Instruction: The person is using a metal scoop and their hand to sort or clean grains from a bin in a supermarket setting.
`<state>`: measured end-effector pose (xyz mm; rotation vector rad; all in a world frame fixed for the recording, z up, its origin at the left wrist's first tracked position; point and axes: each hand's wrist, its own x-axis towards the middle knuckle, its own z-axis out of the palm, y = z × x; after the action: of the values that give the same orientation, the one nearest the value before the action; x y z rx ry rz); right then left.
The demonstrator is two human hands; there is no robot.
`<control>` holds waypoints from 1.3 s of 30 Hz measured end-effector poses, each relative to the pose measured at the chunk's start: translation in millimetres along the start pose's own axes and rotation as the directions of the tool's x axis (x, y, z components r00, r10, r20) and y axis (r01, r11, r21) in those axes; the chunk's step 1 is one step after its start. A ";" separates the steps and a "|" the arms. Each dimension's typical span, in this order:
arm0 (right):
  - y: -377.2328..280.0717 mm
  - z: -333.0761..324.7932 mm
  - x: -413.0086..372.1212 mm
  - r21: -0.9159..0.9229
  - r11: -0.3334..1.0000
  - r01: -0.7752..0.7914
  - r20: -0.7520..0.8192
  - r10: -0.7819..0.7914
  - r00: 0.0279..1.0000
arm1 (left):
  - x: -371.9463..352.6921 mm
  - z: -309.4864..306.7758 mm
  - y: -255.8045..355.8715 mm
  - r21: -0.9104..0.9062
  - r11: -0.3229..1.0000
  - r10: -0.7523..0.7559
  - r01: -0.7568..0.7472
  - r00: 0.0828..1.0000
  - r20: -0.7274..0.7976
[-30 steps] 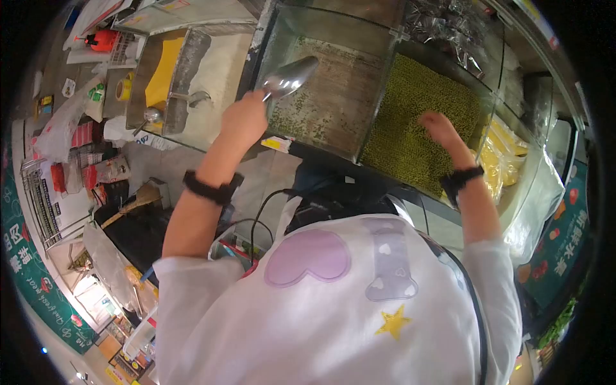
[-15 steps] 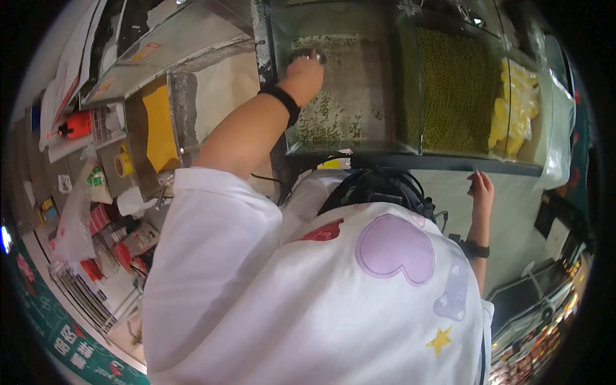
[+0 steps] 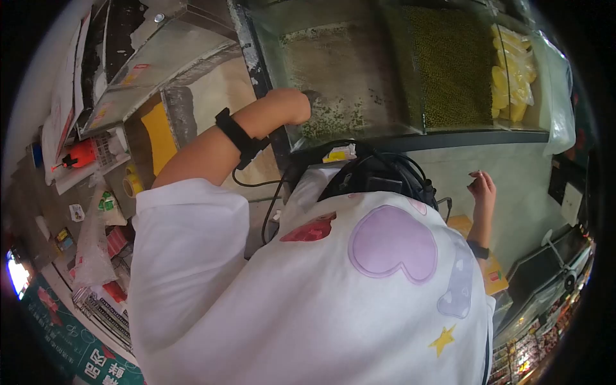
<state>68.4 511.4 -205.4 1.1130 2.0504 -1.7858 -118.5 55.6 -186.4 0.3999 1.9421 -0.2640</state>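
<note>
My left hand [image 3: 290,106] reaches into a glass-walled bin [image 3: 346,54], its wrist bent and its fingers turned away from me. A small dark round thing [image 3: 312,97] shows at its fingertips; it looked shiny half a second ago, and I cannot make out its kind. Below and right of it, small green beans [image 3: 333,117] lie scattered on the bin's floor. My right hand [image 3: 482,185] hangs beside my body, below the bins' dark front edge [image 3: 449,140]. Its fingers are loosely bent and apart, with nothing visible in them.
Right of the bin, another compartment holds a thick layer of green beans [image 3: 452,70]. Yellow packs in clear plastic [image 3: 513,74] stand beyond. A black waist bag [image 3: 372,183] with cables is at my front. On the left are yellow tape [image 3: 133,184] and a red-orange bottle [image 3: 81,153].
My left hand has come back toward me inside the bin, with the dark round thing at its fingers. My view has shifted slightly. My right hand stays nearly where it was.
</note>
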 end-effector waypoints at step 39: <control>-28.8 -84.4 48.8 -0.076 0.997 0.035 0.049 -0.032 0.998 | 127.9 51.9 37.9 -0.346 0.844 0.333 -0.411 0.906 -0.263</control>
<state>42.5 608.8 -191.6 1.0116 2.1028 -1.7162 -105.8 91.4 -324.5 0.5386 1.9949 0.4350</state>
